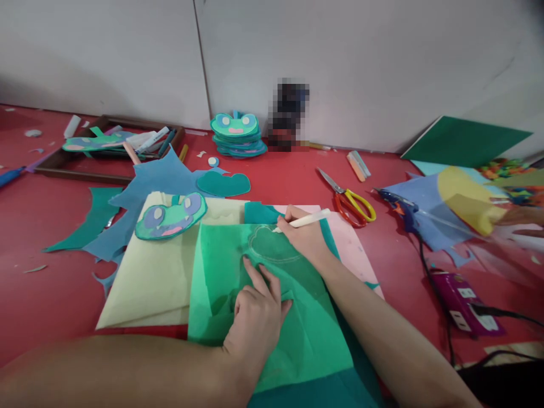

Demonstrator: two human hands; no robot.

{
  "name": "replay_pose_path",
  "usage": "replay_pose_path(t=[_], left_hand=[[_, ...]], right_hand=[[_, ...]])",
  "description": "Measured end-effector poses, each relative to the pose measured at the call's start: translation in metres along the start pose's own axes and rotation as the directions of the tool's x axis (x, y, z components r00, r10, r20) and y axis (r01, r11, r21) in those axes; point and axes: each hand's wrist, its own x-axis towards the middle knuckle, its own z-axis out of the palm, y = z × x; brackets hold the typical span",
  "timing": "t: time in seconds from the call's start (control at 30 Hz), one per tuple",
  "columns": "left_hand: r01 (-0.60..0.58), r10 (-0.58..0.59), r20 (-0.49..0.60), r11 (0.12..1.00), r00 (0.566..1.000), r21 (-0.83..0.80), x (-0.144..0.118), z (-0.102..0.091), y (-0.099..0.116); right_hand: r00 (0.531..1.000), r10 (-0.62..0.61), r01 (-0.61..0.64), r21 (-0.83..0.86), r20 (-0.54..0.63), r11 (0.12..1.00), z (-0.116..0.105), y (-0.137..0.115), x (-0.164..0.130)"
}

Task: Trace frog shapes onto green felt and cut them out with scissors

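My right hand (302, 229) grips a white pen (312, 219), its tip on a green felt sheet (225, 317). Under the tip, a pale rounded double outline (276, 258) shows near the sheet's far edge. My left hand (257, 309) presses on the felt below the outline, index and middle fingers stretched out, holding nothing. Darker teal felt (323, 391) and pink felt (351, 249) lie beneath. Left of the green sheet, a frog-like felt face (172, 217) rests on folded cream felt (148, 289).
Scissors (348, 198), a glue gun (402, 209) and a purple power strip (465, 300) with cords lie right. Another person's blurred hand (525, 218) is at the right edge. Stacked felt faces (237, 133), blue felt scraps (155, 180) and a brown tray (85, 174) occupy the back.
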Motion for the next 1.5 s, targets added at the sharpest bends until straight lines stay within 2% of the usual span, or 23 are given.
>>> replay_pose_path(t=[0.2,0.4,0.57,0.7,0.87,0.93,1.13,1.37,1.5], left_hand=[[0.006,-0.006,-0.010,1.000,1.000,-0.004,-0.0007,0.0002,-0.0001],[0.010,-0.009,0.033,1.000,0.999,-0.017,-0.0001,-0.0019,-0.0008],[0.005,-0.005,0.038,1.000,0.999,0.005,-0.0005,-0.0002,-0.0003],[0.002,-0.003,0.022,1.000,1.000,0.031,-0.0014,0.0007,0.0005],[0.001,-0.001,0.013,0.999,1.000,0.035,0.0002,-0.0016,-0.0005],[0.000,-0.001,0.008,0.999,1.000,0.033,0.0005,-0.0018,-0.0007],[-0.001,0.002,-0.007,0.999,1.000,0.036,-0.0006,0.0007,0.0004],[-0.005,0.005,0.057,1.000,0.998,-0.002,0.0014,-0.0028,-0.0019],[-0.011,0.010,0.026,0.999,1.000,0.037,0.0006,-0.0002,-0.0009]], right_hand=[[0.997,0.026,-0.034,0.108,0.076,0.994,-0.0008,0.0036,-0.0009],[0.998,-0.047,0.044,-0.071,-0.040,0.996,-0.0002,0.0055,0.0012],[1.000,0.007,-0.007,0.014,0.008,1.000,-0.0004,0.0052,0.0010],[0.998,-0.046,0.044,-0.057,-0.032,0.997,-0.0010,0.0049,0.0020],[0.997,0.056,-0.050,0.110,-0.050,0.993,-0.0025,-0.0007,0.0000],[0.996,0.073,-0.067,0.128,-0.048,0.990,-0.0020,-0.0023,-0.0011],[0.999,0.031,-0.030,0.014,-0.042,0.999,0.0011,0.0018,-0.0013],[1.000,0.006,-0.006,-0.001,-0.008,1.000,0.0011,0.0047,-0.0009],[1.000,0.007,-0.008,-0.036,-0.022,0.999,0.0013,0.0039,-0.0002]])
